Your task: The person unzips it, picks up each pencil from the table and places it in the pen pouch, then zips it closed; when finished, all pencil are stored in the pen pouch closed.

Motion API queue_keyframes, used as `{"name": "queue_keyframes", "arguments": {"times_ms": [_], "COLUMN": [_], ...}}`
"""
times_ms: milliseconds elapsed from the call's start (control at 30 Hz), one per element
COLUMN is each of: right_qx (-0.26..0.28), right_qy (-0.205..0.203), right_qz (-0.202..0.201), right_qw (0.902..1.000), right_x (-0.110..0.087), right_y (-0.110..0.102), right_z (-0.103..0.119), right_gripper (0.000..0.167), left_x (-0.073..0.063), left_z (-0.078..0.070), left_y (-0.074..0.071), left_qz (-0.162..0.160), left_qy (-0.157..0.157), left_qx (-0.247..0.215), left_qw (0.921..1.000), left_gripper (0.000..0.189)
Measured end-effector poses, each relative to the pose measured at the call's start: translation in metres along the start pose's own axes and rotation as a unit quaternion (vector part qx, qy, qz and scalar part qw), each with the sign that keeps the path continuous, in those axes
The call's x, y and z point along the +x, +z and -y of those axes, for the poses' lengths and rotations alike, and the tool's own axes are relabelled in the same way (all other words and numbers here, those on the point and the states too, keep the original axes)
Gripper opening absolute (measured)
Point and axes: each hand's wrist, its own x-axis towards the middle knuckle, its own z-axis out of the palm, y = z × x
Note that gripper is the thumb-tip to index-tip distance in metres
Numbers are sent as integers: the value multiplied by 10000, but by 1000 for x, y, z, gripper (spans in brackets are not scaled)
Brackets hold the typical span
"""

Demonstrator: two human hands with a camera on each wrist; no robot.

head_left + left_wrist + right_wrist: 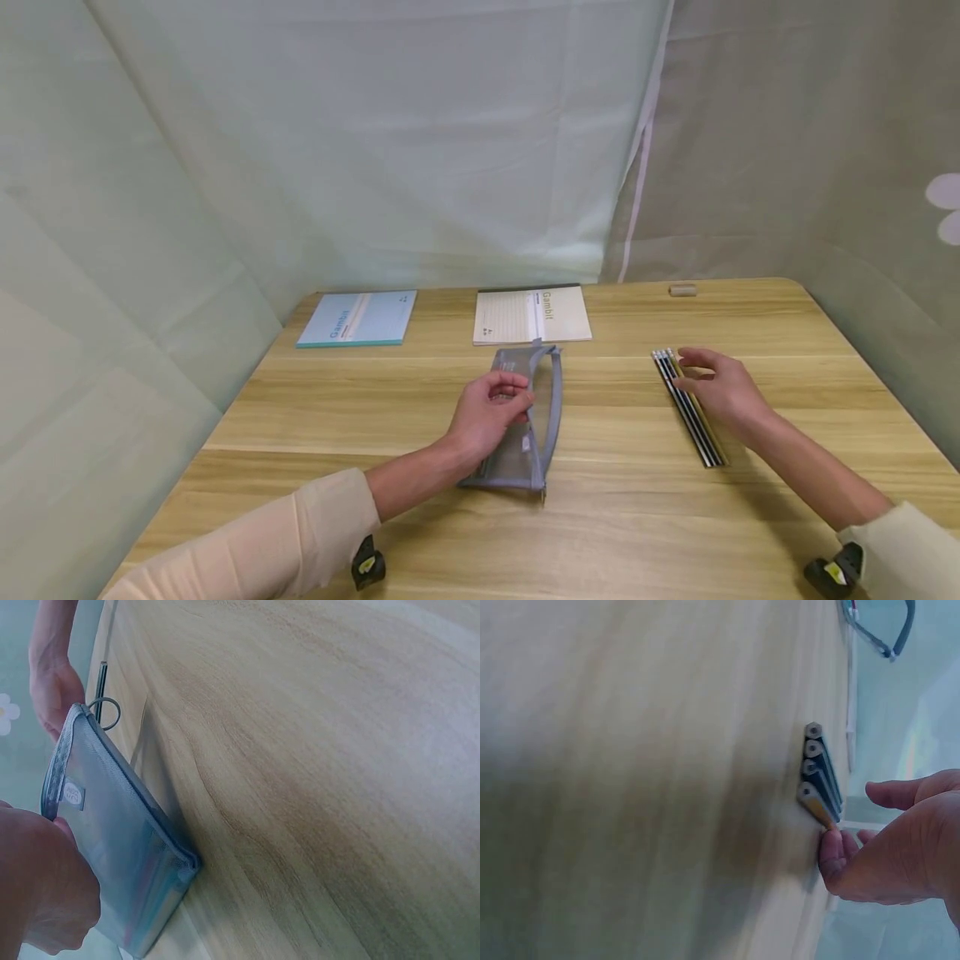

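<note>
My left hand [482, 419] pinches the edge of a grey mesh pencil case [512, 468] near the middle of the table, and the zip side gapes. Through the mesh in the left wrist view, a few coloured strips show low inside the pencil case [124, 840]. To the right, several pencils [684, 408] lie side by side, dark ones with a yellow one on the right. My right hand [722, 392] is over their far end, thumb spread from the fingers. In the right wrist view, fingertips [832, 851] are right at the yellow pencil [815, 801].
A blue notebook [356, 319] lies at the back left of the wooden table [615, 517]. Behind the pencil case is a cream notebook [532, 315]. A small brownish cylinder [682, 290] sits near the back right edge. Fabric curtains [420, 150] hang around the table.
</note>
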Motion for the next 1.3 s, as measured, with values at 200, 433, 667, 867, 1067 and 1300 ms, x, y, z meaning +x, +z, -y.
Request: {"name": "queue_keyframes", "arguments": {"times_ms": [200,433,667,867,1067,1300], "right_qx": [-61,-223,-306,-415,-702,-878], "right_qy": [-109,-268,-450,-648,-789,-860], "right_qz": [-124,-300,-519,-683,-887,-1152], "right_qw": [9998,9989,9972,9947,9905,9857], "right_x": [0,0,-1,-3,-3,-3], "right_y": [0,2,5,6,8,10], "right_z": [-10,-20,-24,-24,-26,-25], "right_gripper": [55,50,45,45,47,43], "left_x": [1,2,1,1,-1,0], "left_z": [2,2,2,2,2,3], "left_y": [0,1,1,1,1,0], "left_qz": [-6,-27,-16,-33,7,9], "left_qy": [27,45,40,35,54,66], "left_qx": [-13,-28,1,-21,-9,-54], "left_qw": [10000,10000,10000,10000,10000,10000], "left_gripper": [23,22,22,22,23,22]}}
